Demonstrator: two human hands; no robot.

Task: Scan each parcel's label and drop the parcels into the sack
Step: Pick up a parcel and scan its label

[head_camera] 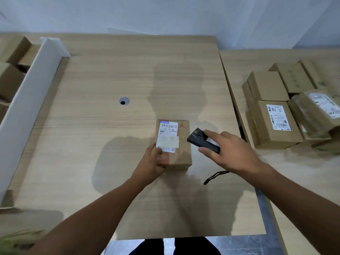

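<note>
At the far left, brown cartons [11,74] are seen behind a white divider [27,100]. A round cable hole [124,101] is set in the wooden table [110,153]. Near the table's middle, the parcel [182,153] is gripped at its near left corner by the left hand [150,166], with its label [168,135] facing up. Just right of it, a black scanner [202,141] is held in the curled right hand [233,153], aimed at the label. Its strap [215,176] is seen below the wrist. Other boxed parcels [272,111] are stacked at the far right.

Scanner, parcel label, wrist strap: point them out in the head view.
scanner [197,138], head view, front of its black body.
parcel label [167,136], head view, middle of the white sticker.
wrist strap [214,175], head view, mid-length of the black cord.
</note>
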